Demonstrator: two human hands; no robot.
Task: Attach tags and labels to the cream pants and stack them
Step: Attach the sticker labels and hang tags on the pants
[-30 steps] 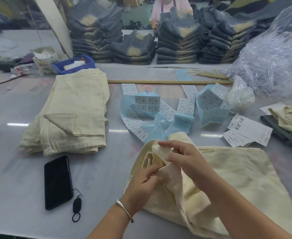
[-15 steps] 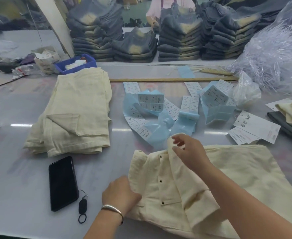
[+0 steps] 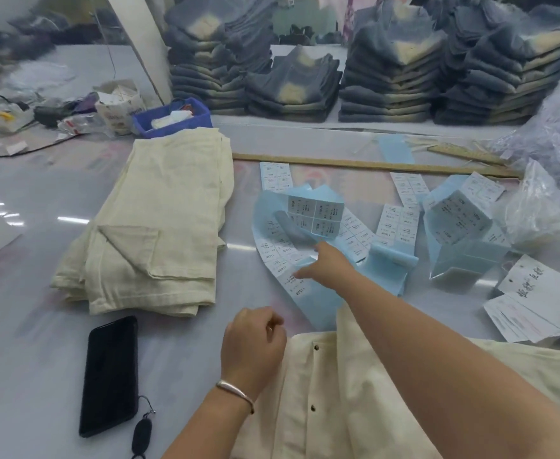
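The right hand [image 3: 326,265] has left the fold of cloth it was pinching half a second ago and now reaches forward over the blue label sheets [image 3: 308,226], fingers extended and touching the strip nearest the person, gripping nothing that can be made out; the left hand [image 3: 254,347], which lay flat on the cream pants [image 3: 354,392] before, is now lifted into a loose fist at the garment's left edge, and whether it pinches cloth cannot be told; the flap that the right hand held up has dropped, so the pants lie flatter on the surface [image 3: 33,293] in front of the person, under the right forearm, with three small dark studs showing along the placket.

One stack of folded cream pants [image 3: 153,233] sits to the left, well apart from the pair being worked; how many pairs it holds cannot be counted. One black phone [image 3: 110,376] lies near the left wrist, with one dark fob [image 3: 141,433] just beside its lower corner. One silver bracelet [image 3: 235,390] circles the left wrist. White hang tags [image 3: 543,293] lie in a small heap at the right, number unclear. One long wooden ruler [image 3: 371,165] lies beyond the labels; one blue bin [image 3: 172,117] stands behind the folded stack; several piles of grey folded garments [image 3: 388,71] line the far edge.
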